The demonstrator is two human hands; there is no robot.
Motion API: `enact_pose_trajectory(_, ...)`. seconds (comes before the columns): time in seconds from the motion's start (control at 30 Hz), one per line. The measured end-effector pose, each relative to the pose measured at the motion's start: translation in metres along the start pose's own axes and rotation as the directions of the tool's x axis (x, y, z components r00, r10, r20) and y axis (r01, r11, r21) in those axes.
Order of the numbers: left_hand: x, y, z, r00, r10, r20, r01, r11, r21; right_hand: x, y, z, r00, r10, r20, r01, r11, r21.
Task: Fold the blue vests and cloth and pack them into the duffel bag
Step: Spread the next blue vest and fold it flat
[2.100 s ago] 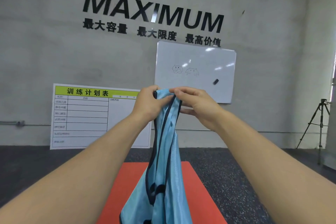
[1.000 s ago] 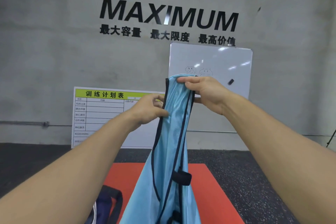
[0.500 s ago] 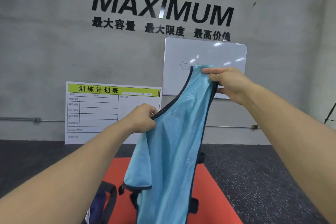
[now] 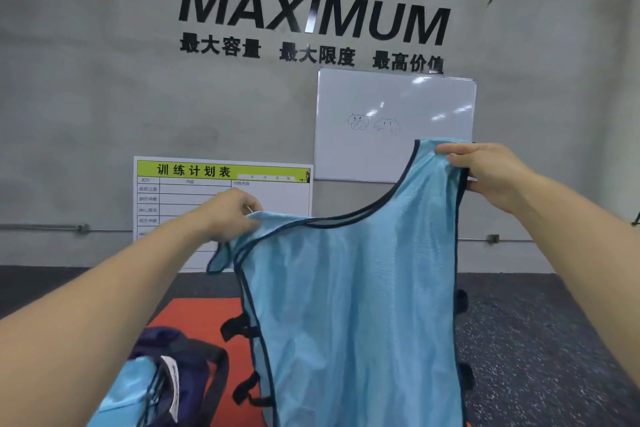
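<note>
A light blue vest (image 4: 349, 305) with dark navy trim and black side straps hangs spread out in front of me. My left hand (image 4: 232, 215) pinches its left shoulder, lower down. My right hand (image 4: 491, 173) grips the right shoulder, held higher. At the bottom left lies a dark navy duffel bag (image 4: 194, 360) on the floor, with blue cloth (image 4: 128, 388) showing in its opening. The vest hides what is behind its lower part.
An orange-red mat (image 4: 201, 315) lies on the dark speckled floor (image 4: 540, 340) under the vest and bag. On the grey wall ahead hang a whiteboard (image 4: 394, 107) and a training-plan board (image 4: 194, 191), under large black lettering.
My hands have pulled apart, the left going down-left and the right up-right. The vest has opened from a bunched strip into a flat spread. The duffel bag has come into view.
</note>
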State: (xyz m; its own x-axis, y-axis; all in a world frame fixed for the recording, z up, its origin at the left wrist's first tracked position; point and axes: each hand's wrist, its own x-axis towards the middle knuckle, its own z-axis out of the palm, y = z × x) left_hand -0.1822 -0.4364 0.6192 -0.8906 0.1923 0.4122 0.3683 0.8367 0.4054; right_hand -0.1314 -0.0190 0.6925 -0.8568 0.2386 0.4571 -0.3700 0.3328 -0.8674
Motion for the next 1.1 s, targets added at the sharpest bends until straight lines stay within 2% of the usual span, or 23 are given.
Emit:
enact_pose_trajectory(0.13, -0.009, -0.001, -0.013, 1.0, 0.017, 0.015, -0.018, 0.998, 0.063, -0.007, 0.004, 0.0, 1.0, 0.001, 0.007, -0.001, 1.0, 0.007)
enact_pose_trajectory(0.3, -0.031, 0.019, -0.014, 1.0, -0.004, 0.02, 0.006, 0.997, -0.075, -0.013, 0.004, 0.001, 1.0, -0.008, 0.008, 0.008, 1.0, 0.013)
enact_pose_trajectory(0.4, -0.039, 0.021, -0.017, 0.995, 0.004, 0.096, -0.014, 0.994, 0.105, -0.013, 0.003, -0.001, 1.0, -0.008, 0.01, 0.008, 1.0, 0.002)
enact_pose_trajectory(0.47, -0.037, 0.017, -0.012, 0.999, 0.017, 0.043, -0.029, 0.952, 0.304, -0.013, 0.002, -0.003, 1.0, -0.006, 0.009, 0.006, 1.0, 0.001)
enact_pose_trajectory(0.53, -0.035, 0.013, -0.008, 1.0, 0.016, -0.022, -0.006, 0.923, 0.384, -0.014, 0.002, -0.004, 1.0, -0.006, 0.004, 0.006, 1.0, -0.003)
enact_pose_trajectory(0.63, -0.032, 0.008, -0.007, 0.999, -0.008, -0.043, 0.017, 0.978, 0.209, -0.018, 0.001, -0.005, 1.0, -0.011, 0.005, 0.011, 1.0, -0.009)
enact_pose_trajectory(0.77, -0.03, 0.002, -0.012, 0.991, 0.089, -0.102, -0.087, 0.996, 0.024, -0.019, 0.003, -0.01, 1.0, -0.014, -0.003, 0.014, 1.0, -0.015)
enact_pose_trajectory(0.83, -0.031, 0.003, -0.014, 0.988, 0.091, -0.124, -0.107, 0.985, -0.135, -0.018, 0.006, -0.011, 1.0, -0.012, -0.012, 0.012, 1.0, -0.008)
enact_pose_trajectory(0.93, -0.032, 0.004, -0.016, 0.997, 0.047, -0.061, -0.069, 0.899, -0.433, -0.019, 0.008, -0.012, 1.0, -0.003, -0.011, 0.003, 1.0, -0.001)
enact_pose_trajectory(1.0, -0.032, 0.005, -0.016, 0.998, 0.03, -0.063, -0.058, 0.861, -0.505, -0.021, 0.009, -0.01, 1.0, 0.002, -0.006, -0.002, 1.0, -0.005)
enact_pose_trajectory(1.1, -0.033, 0.007, -0.017, 0.993, 0.025, -0.116, -0.076, 0.886, -0.457, -0.025, 0.01, -0.008, 1.0, -0.002, 0.012, 0.002, 1.0, -0.02)
